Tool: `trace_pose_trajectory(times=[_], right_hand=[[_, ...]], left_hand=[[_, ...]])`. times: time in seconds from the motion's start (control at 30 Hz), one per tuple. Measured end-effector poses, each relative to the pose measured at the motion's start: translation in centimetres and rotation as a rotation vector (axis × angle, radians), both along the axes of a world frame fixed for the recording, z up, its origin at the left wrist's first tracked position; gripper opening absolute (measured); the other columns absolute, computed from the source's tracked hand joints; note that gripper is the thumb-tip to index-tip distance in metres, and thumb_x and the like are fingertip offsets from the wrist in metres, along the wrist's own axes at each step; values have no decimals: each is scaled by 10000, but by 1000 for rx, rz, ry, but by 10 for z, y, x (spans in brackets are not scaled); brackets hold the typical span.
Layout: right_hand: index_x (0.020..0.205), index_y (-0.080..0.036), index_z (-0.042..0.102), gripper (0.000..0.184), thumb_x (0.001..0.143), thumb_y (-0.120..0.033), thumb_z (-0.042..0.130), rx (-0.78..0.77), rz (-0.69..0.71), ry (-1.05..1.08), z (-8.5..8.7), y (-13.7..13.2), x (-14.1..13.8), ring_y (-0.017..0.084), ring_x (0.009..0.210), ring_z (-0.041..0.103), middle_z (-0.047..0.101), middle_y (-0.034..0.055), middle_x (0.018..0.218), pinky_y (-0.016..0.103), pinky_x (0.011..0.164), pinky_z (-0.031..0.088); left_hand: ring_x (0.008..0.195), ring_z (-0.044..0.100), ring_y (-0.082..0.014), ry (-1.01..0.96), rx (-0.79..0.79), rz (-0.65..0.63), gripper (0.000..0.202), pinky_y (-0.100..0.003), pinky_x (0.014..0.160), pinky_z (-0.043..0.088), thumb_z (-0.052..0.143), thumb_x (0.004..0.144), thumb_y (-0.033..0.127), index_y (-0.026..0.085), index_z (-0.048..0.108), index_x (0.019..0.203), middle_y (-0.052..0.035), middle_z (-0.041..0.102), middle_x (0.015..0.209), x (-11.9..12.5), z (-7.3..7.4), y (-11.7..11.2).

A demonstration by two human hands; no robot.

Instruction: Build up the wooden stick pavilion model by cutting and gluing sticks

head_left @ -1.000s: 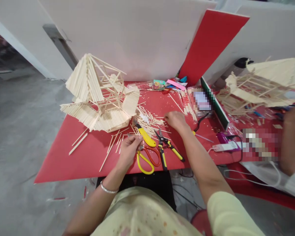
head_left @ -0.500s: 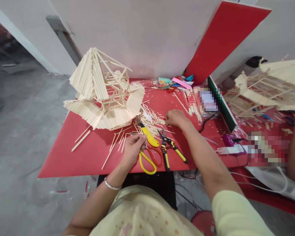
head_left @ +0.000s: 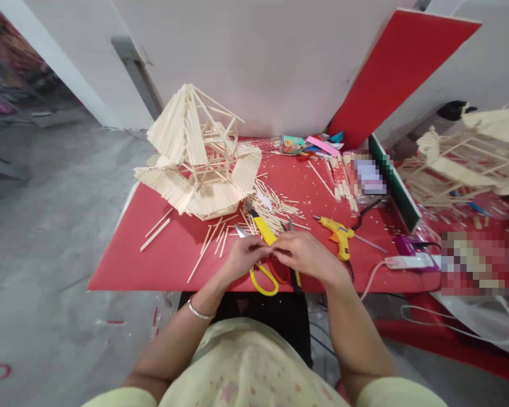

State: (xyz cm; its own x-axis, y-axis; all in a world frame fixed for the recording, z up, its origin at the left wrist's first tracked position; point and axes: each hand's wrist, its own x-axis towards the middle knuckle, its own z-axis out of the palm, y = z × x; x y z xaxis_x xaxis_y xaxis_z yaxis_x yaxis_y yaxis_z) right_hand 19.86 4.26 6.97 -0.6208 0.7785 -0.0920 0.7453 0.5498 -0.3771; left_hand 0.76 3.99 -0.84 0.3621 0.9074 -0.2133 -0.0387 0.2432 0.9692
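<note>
Your left hand [head_left: 246, 259] and right hand [head_left: 307, 254] meet at the near edge of the red desk [head_left: 152, 268]. Both are clenched and their fingertips are pinched together at one spot. Whatever is between them is hidden, so I can't tell what it is or which way it runs.

The hands are over the scissors [head_left: 265, 281] and touching or just above them. The yellow and red handle loops face you at the desk edge. The long axis is diagonal, and the grey blade tip pokes out far-left of your left hand.

The yellow utility knife [head_left: 261, 226] lies just beyond the fingertips on the same diagonal. Its blade end points far-left toward the stick model [head_left: 199, 164], and its near end runs under your fingers.

Loose sticks [head_left: 275, 206] are scattered between the model and the hands, mostly lying left to right. More lie at the model's near-left side.

The yellow glue gun [head_left: 338, 232] is on its side just right of your right hand, not touching it, with its nozzle pointing left. A bangle [head_left: 197, 311] is on your left wrist. A second stick model [head_left: 462, 158] sits well apart at the far right.
</note>
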Motion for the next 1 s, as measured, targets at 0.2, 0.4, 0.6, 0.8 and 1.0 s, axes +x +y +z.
trace_pose_trajectory(times=[0.2,0.4,0.6,0.8,1.0], right_hand=[[992,-225,709,197,957,-224,515,-3,65,67,-8,-15,-8,151,918,627,698,34,942,266,842,436],[952,-232,702,237,978,-245,466,81,50,105,-10,-33,-28,163,888,627,698,37,911,292,823,469],[1331,-238,572,440,946,-428,477,333,-555,-29,-32,-53,2,278,1197,558,638,111,1276,433,1030,427],[1442,-113,442,610,921,-430,438,77,-670,-374,-58,-56,24,316,1113,612,628,191,1265,406,902,470],[1454,-137,422,704,847,-481,516,29,-699,-414,-54,-57,14,328,1122,607,619,181,1250,399,877,462]], left_hand=[[568,603,-155,49,125,-294,239,-267,580,494,644,840,374,164,753,806,-53,680,664,-28,7,-9],[525,584,-162,194,353,-110,201,-252,520,431,639,810,276,197,698,635,-31,641,563,-38,18,-27],[471,645,-140,-180,67,43,341,-203,397,357,642,849,501,172,619,935,-93,738,847,-50,31,-36],[477,639,-111,-374,87,160,391,-178,384,357,646,852,539,186,494,922,-80,735,892,-59,43,-46],[488,548,-67,-395,93,330,394,-169,398,375,791,728,482,171,586,856,22,616,684,-63,53,-62]])
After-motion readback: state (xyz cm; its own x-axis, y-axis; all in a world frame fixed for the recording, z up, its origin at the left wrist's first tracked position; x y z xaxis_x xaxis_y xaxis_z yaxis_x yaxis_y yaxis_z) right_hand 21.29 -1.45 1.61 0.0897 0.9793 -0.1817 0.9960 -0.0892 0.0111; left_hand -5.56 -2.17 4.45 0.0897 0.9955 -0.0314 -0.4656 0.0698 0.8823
